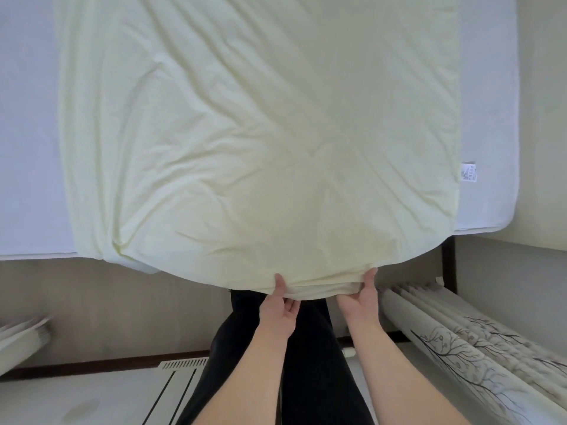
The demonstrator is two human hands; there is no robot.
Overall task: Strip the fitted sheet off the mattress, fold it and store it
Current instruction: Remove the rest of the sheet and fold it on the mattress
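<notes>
The pale yellow-green cotton fitted sheet (257,133) lies spread in a narrowed, already doubled strip on the bare white mattress (27,148). Its near edge hangs off the bed, pinched by the left hand (280,308) and right hand (362,300), fingers curled round the hem. A loose pinch could drop one layer and skew the fold
</notes>
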